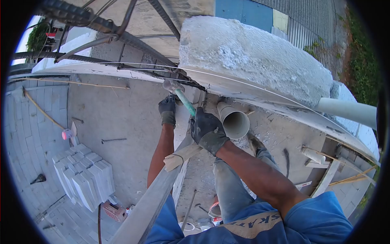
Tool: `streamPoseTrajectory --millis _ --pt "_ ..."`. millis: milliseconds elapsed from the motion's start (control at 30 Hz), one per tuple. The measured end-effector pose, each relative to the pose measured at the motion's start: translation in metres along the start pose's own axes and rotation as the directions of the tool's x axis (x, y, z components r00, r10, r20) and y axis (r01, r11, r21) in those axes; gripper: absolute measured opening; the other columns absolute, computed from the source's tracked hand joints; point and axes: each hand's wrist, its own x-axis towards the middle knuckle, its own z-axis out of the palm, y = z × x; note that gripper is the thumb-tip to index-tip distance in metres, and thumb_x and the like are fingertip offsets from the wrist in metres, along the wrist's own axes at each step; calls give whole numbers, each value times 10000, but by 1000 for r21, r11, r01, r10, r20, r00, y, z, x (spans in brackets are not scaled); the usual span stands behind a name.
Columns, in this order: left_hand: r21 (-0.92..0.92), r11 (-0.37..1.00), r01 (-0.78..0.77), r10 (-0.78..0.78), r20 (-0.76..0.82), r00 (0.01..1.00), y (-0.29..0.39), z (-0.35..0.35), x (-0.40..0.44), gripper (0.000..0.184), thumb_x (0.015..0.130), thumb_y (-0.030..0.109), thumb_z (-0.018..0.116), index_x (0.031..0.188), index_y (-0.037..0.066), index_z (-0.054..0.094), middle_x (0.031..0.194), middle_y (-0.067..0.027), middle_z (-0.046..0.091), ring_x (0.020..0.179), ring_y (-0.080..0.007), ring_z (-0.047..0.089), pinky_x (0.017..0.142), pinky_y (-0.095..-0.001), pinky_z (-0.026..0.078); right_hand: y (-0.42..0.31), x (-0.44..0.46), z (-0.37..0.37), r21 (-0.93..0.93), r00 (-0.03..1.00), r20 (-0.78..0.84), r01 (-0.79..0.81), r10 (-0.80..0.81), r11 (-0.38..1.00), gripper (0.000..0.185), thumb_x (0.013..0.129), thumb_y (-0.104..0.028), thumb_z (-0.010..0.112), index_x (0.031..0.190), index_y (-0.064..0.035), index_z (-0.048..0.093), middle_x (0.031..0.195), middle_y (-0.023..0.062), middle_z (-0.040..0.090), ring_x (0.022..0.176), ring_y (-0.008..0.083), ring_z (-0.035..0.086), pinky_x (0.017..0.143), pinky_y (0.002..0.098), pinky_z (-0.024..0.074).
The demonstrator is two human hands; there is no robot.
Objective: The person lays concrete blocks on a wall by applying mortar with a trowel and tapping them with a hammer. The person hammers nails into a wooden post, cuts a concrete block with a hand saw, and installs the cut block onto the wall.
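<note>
My right hand (206, 128), in a dark work glove, is wrapped round the green handle of a hammer (186, 101). The hammer's thick grey head (173, 86) is just above and beside my left hand (167, 110). That hand, gloved too, has its fingers closed close to the wall below the steel bars; whatever they hold is hidden. A long timber board (156, 195) slants up past my forearms, with a short wooden piece (183, 157) across it. Right of my right hand lies a wide grey pipe (235, 123), its round mouth facing me.
A rebar cage (134, 40) rises at the upper left, and a taut white string (260, 87) runs along the rough block wall (252, 57). White blocks (85, 175) are stacked at lower left. A pale pipe (347, 111) sticks out at right; below is a concrete floor (109, 110).
</note>
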Motion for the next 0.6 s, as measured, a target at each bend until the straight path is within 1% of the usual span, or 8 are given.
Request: streamPoseTrajectory --millis 33,100,200,333,433,500,533,600 --pt "27 1000 10 -9 -61 998 3 1 -1 243 918 220 646 918 5 757 788 -49 728 692 -99 629 681 -271 496 1 3 2 7 1000 -4 -8 8 1000 281 884 -215 627 991 26 529 669 168 628 642 312 662 565 422 523" --pt "-15 999 40 -40 -26 999 30 0 -14 253 921 232 651 902 3 756 775 -47 725 677 -100 627 669 -268 491 0 9 7 53 990 98 -108 102 993 261 875 -203 607 979 27 542 725 196 658 713 344 685 644 440 543" --pt "-66 996 60 -62 -27 998 35 2 -14 276 922 257 664 876 2 757 754 -45 721 651 -100 615 645 -266 480 2 15 9 102 985 103 -151 140 983 242 871 -192 612 966 24 555 743 207 662 754 363 683 671 452 538" --pt "-53 997 50 -52 -45 998 37 3 -18 281 914 268 682 866 1 758 741 -45 717 633 -95 591 626 -268 469 -2 6 0 113 986 90 -148 138 983 209 873 -179 605 937 18 579 768 213 664 764 375 678 688 467 533" --pt "-68 997 31 -33 -31 999 25 2 -12 275 904 265 691 892 -1 760 742 -46 717 629 -94 583 620 -272 468 -4 -1 -4 101 986 64 -162 156 982 197 871 -176 607 906 17 594 796 204 669 774 348 688 683 453 534" --pt "-14 999 45 -46 -66 997 5 3 -1 279 898 272 699 906 -1 760 745 -43 717 636 -90 583 621 -273 467 2 4 5 -45 998 49 -36 38 998 221 853 -190 645 921 13 590 752 227 657 737 391 666 666 467 530" --pt "36 997 65 -60 -112 992 10 4 2 286 892 278 706 920 -1 761 748 -41 717 644 -85 583 621 -274 467 0 6 1 -45 999 34 -37 39 998 221 853 -190 645 921 13 590 752 227 657 737 391 666 666 467 530" --pt "1 999 41 -41 -63 997 9 1 1 301 885 290 718 929 -4 759 755 -37 715 653 -81 575 624 -276 465 -4 2 -1 71 987 82 -147 141 987 226 853 -185 641 940 19 597 763 227 661 752 391 668 681 473 530"
